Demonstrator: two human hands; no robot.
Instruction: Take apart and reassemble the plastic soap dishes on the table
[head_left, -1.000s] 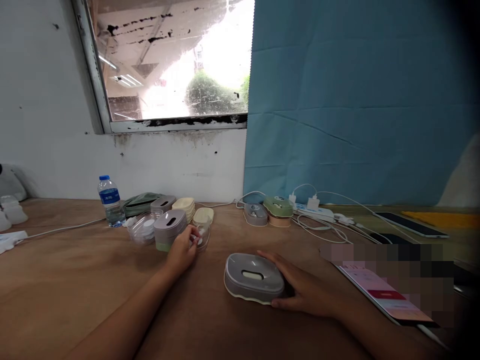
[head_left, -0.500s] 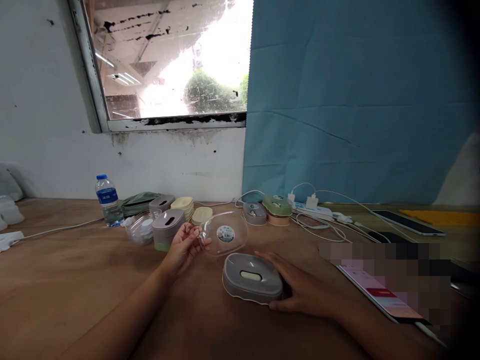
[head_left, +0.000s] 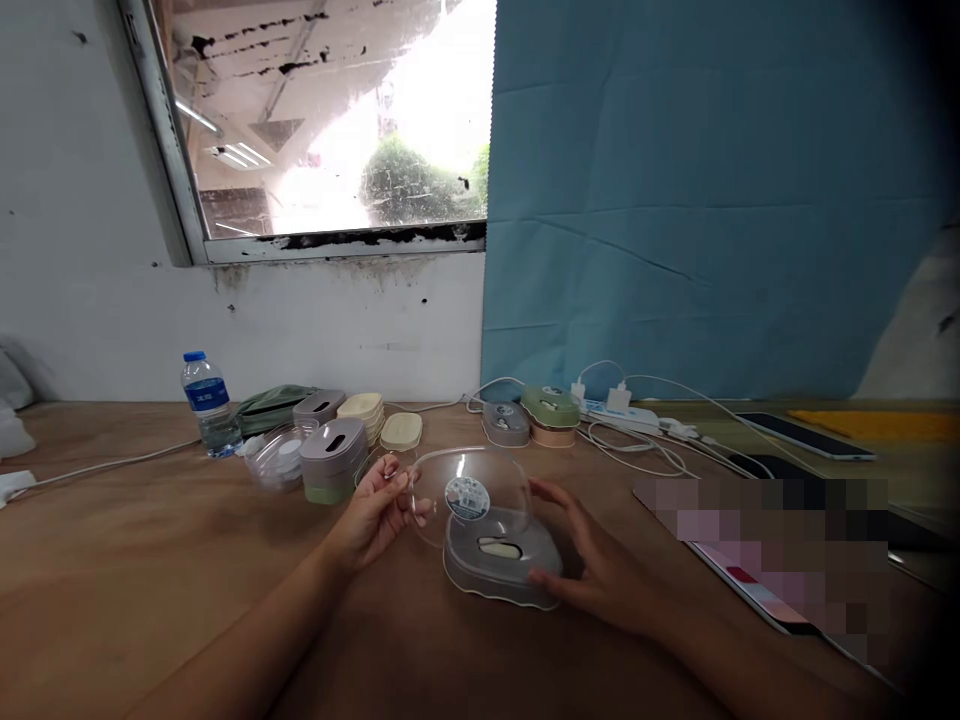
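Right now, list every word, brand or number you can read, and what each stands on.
No text reads clearly:
Round sticker on the clear cover in the left hand: print too small.
Blue label on the bottle: pale characters, blurred.
Stickers on the small grey box and green box behind: too small.
Screen at right: mostly pixelated, unreadable.

Grey box by the right hand, cream showing in its slot; colourless clear cover in the left hand, label patterned grey-blue and white; beyond that hand, mauve-grey tub, green at its base
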